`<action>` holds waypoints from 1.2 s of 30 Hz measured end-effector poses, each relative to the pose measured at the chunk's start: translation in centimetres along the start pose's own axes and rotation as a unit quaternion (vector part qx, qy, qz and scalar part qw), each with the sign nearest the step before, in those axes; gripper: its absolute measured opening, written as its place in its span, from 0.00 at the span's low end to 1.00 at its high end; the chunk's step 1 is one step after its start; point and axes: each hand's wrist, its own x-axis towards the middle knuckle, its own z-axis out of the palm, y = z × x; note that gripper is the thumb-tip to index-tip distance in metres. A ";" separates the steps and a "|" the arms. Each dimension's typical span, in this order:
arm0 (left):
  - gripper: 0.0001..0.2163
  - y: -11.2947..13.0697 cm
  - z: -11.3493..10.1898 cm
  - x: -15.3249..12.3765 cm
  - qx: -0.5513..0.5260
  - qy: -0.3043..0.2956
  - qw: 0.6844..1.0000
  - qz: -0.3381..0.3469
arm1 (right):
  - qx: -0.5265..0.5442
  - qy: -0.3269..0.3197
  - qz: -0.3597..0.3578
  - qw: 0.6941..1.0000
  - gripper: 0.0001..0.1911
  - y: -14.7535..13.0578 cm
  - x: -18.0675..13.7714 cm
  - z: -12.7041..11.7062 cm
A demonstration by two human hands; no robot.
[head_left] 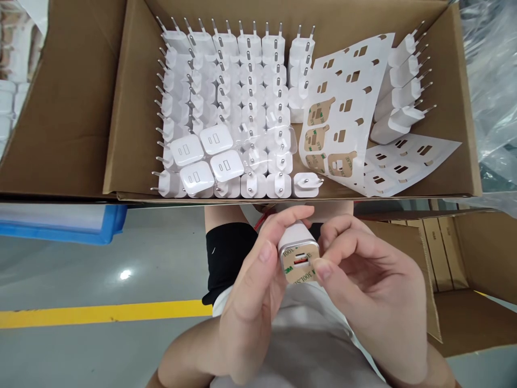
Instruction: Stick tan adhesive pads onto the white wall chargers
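Over my lap, my left hand [258, 291] grips a white USB charger plug [298, 234], its port face turned towards me. A tan adhesive sticker [297, 272] with green and grey print covers that face, with cut-outs around the two ports. The thumb and index finger of my right hand [371, 285] pinch at the sticker's right edge. In front of me, rows of white charger plugs [250, 102] stand in a cardboard box with their pins up. Several white covers [196, 178] with port slots lie on the near rows.
Inside the cardboard box [339, 21], a curved white sticker sheet [343, 81] with some tan stickers leans beside another die-cut sheet [412, 167]. More plugs [399, 91] tilt at the right. Clear plastic [490, 81] lies beyond the box. A blue-edged bin [107, 223] stands lower left, an open carton [480, 318] lower right.
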 end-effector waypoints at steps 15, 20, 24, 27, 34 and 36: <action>0.18 0.9 0.0 -0.3 0.065 0.001 0.997 -0.035 | 0.001 0.000 -0.001 1.000 0.10 0.0 -0.2 0.0; 0.17 0.7 -0.2 -0.3 0.061 0.004 0.997 -0.041 | 0.010 0.003 0.010 1.000 0.10 -0.1 -0.3 0.2; 0.15 0.2 -0.7 -0.1 0.065 -0.026 0.998 -0.008 | 0.011 0.005 0.014 1.000 0.10 -0.2 -0.3 0.3; 0.12 0.0 -0.9 0.0 0.079 -0.047 0.996 0.020 | 0.009 0.006 0.017 1.000 0.10 -0.4 -0.3 0.3; 0.11 -0.1 -0.9 0.0 0.133 -0.016 0.989 0.060 | -0.026 0.003 -0.027 0.999 0.10 -0.5 0.0 0.3; 0.10 -0.2 -0.9 0.1 0.140 -0.017 0.987 0.077 | -0.035 0.003 -0.040 0.999 0.10 -0.4 0.0 0.4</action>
